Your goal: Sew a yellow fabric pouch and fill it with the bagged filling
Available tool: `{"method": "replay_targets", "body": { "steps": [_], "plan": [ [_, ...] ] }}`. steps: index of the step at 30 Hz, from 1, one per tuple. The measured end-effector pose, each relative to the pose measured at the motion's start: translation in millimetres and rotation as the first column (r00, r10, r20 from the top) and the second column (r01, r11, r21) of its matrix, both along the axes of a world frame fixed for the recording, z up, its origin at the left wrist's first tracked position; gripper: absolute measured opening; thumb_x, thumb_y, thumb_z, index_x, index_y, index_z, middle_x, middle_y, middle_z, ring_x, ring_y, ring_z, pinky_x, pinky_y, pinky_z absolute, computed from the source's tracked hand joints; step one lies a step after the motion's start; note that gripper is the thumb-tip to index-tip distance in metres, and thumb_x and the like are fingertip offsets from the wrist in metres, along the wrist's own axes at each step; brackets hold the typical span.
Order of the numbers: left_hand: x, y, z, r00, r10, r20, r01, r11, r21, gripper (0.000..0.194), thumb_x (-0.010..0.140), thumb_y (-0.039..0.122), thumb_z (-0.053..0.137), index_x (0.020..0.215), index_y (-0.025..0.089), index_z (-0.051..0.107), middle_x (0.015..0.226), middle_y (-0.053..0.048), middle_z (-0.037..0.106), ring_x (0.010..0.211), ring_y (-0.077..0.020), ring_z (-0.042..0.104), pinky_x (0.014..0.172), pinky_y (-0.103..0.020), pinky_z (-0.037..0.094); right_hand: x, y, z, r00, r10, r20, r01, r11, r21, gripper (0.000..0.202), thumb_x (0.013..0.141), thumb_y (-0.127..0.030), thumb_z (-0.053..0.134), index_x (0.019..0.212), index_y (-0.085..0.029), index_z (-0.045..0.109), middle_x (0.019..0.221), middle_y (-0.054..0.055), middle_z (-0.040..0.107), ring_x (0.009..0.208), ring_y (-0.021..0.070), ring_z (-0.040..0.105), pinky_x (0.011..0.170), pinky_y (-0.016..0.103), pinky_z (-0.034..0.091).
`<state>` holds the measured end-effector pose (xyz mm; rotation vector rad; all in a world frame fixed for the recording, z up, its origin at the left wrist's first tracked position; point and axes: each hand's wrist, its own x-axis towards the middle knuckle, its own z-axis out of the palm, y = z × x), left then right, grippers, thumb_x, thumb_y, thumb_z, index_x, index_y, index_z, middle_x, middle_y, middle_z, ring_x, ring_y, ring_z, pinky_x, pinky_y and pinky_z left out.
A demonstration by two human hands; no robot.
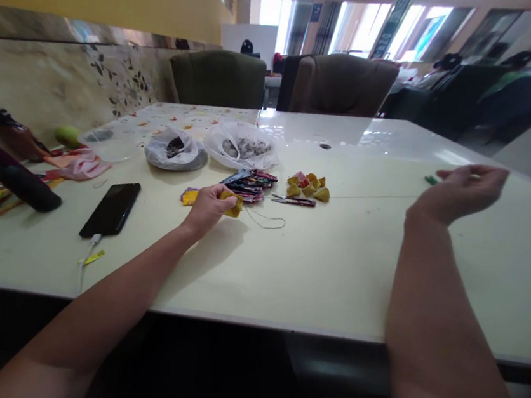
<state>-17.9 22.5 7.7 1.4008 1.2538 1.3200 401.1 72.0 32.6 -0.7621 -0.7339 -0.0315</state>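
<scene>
Yellow piece (233,206), apparently cloth, is sitting in the left grip (207,208) in the head view, where the thumb and fingers are pinching it just above the tabletop (323,282). Folded and partly covered, it is showing no clear long axis. The right grip (463,186) is hanging well apart from it, off to the right and somewhat farther from the person, so the left one is plainly the nearer. The right fingers are showing a loose bend, but whether they are holding anything one cannot tell. A thread (267,227) is looping over the tabletop just right of the piece; a fine line (375,197) is also running from the yellow bundles (314,183) toward the right grip, perhaps more thread, though too faint to be sure. Scissors (301,202) are lying just beyond the loop, tips pointing left. A stack of wrappers (248,185) is resting just behind the left grip.
</scene>
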Motion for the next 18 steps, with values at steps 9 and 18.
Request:
{"method": "replay_targets", "body": {
  "steps": [9,18],
  "plan": [
    [3.7,-7.2,4.0,0.998,-0.064,0.021,0.064,0.998,0.0,0.022,0.067,0.033,0.077,0.073,0.014,0.067,0.069,-0.004,0.069,0.062,-0.0136,0.06,0.064,-0.028,0.05,-121.2,-13.6,7.3,0.78,0.626,0.016,-0.493,0.629,-0.6,0.006,0.083,-0.02,0.069,0.078,-0.019,0.065,0.052,-0.007,0.049,0.039,0.0067,0.037,0.037,0.025,0.027],
    [8.6,-12.8,6.7,0.997,-0.061,0.044,0.06,0.998,0.016,0.024,0.066,0.034,0.078,0.073,0.014,0.067,0.07,-0.003,0.067,0.064,-0.0135,0.06,0.067,-0.029,0.051,-200.3,-48.6,-17.2,0.284,0.933,0.22,-0.432,0.329,-0.84,0.02,0.083,-0.035,0.068,0.086,-0.015,0.073,0.057,-0.006,0.045,0.052,0.0073,0.035,0.049,0.024,0.024]
  ]
}}
